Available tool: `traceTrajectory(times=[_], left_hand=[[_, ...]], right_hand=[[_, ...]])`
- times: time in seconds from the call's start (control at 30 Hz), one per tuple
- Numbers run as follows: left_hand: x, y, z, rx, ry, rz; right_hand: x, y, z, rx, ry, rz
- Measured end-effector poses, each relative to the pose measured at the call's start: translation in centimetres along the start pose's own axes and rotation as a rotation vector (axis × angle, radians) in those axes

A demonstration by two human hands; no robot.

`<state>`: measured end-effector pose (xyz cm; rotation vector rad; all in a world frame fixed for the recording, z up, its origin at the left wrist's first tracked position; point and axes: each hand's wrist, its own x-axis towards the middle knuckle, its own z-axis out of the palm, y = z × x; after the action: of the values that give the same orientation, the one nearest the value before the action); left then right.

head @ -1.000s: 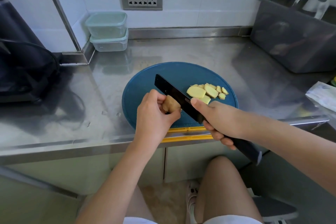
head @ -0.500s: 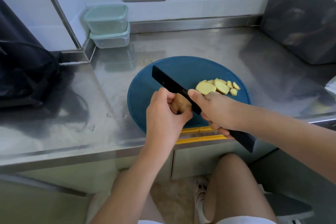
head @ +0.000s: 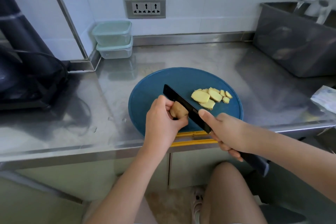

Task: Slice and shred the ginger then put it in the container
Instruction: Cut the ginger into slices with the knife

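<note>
One steel surface [head: 190, 54] is spread across nearly the whole view, and everything else is carried on it. At its far right a large grey tub [head: 291, 45] is set against the wall, and at the far left a dark bag [head: 27, 78] is slumped (its contents cannot be made out). Towards the front edge a round blue cutting board [head: 149, 92] is laid flat.

Two lidded containers [head: 113, 40] are stacked one on the other in the back corner, well apart from the board, and a triple wall socket [head: 145, 7] is mounted above them and to their right.

The left hand [head: 161, 122] is placed over the near left part of the board, and its grip is clamped around a tan-skinned ginger stub [head: 179, 111], which is held down on the board. The right hand [head: 227, 132] is held over the board's near right rim; its grip is wrapped tight around the handle of a black knife [head: 183, 103], with one digit stretched forward onto the blade. The blade is angled away to the left, and its flat side is seen against the right face of the stub. The handle's end is left sticking out past the front edge.

Several pale yellow ginger slices [head: 211, 96] are heaped on the right part of the board, overlapping one another, near the blade but apart from it.
</note>
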<state>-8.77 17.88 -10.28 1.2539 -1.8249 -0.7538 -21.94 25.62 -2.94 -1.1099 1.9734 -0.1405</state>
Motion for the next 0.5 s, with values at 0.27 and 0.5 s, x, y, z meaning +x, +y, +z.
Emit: traceTrajectory(times=[0.27,0.5], left_hand=[[0.1,0.2,0.1,0.045,-0.008,0.005],[-0.7,0.6,0.4,0.044,-0.055,0.026]], right_hand=[[0.3,-1.6,-0.6,-0.067,0.032,-0.005],[2.5,-4.3,0.5,-0.107,0.140,-0.085]])
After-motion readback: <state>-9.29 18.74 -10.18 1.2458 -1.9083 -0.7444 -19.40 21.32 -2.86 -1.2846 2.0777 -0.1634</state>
